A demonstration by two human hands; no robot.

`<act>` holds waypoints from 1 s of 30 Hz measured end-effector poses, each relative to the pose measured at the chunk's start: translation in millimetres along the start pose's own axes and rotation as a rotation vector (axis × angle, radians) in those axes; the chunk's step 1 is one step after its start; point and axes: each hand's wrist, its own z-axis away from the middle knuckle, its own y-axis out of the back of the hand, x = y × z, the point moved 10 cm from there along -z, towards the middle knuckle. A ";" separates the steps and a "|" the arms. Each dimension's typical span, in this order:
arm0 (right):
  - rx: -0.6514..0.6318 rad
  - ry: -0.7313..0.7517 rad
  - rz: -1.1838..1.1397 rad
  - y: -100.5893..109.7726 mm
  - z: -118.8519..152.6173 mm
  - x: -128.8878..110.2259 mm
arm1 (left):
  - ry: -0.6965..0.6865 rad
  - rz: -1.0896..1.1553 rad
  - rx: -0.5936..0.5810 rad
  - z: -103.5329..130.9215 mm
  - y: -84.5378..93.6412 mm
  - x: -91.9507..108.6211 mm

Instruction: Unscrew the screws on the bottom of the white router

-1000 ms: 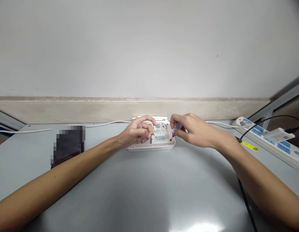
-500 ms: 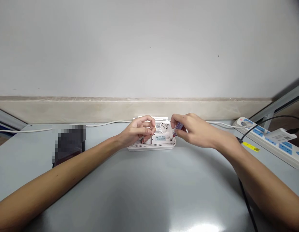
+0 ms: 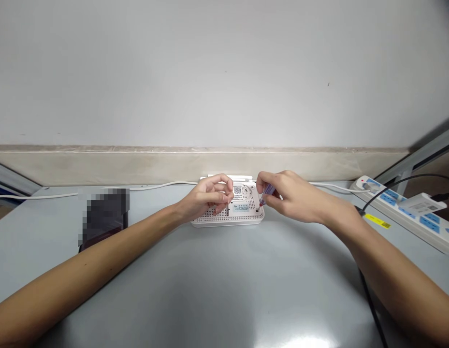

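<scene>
A white router-like box [image 3: 227,222] with rows of small holes and printed labels lies on the grey table against the wall. My right hand [image 3: 287,195] grips a small screwdriver [image 3: 268,190] with a purplish handle and red collar. The tool slants down to a round dark hole at the box's near right corner. Over the box's left part hovers my left hand [image 3: 211,194], its thumb and fingertips pinched together; whatever may be between them is too small to make out.
A dark phone-like object [image 3: 104,217], partly pixelated, lies left, beyond my left forearm. On the right are a white power strip [image 3: 409,208] with blue sockets, a plugged-in white adapter [image 3: 423,205], a black cable and a yellow tag [image 3: 377,221]. A white cable [image 3: 155,186] runs along the wall.
</scene>
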 end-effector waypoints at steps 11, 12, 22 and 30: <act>0.000 0.000 -0.011 0.1 -0.3 -0.2 | -0.003 -0.036 0.012 -0.6 2.7 -2.3; 0.000 0.000 -0.010 -0.1 -0.4 0.0 | -0.006 -0.033 0.008 -0.6 2.4 -2.1; -0.010 -0.001 -0.023 -1.5 -1.0 1.7 | 0.003 -0.027 0.013 -0.5 2.0 -1.2; -0.010 -0.002 -0.031 -0.5 -1.0 0.4 | 0.004 -0.033 0.023 -0.2 1.9 -0.6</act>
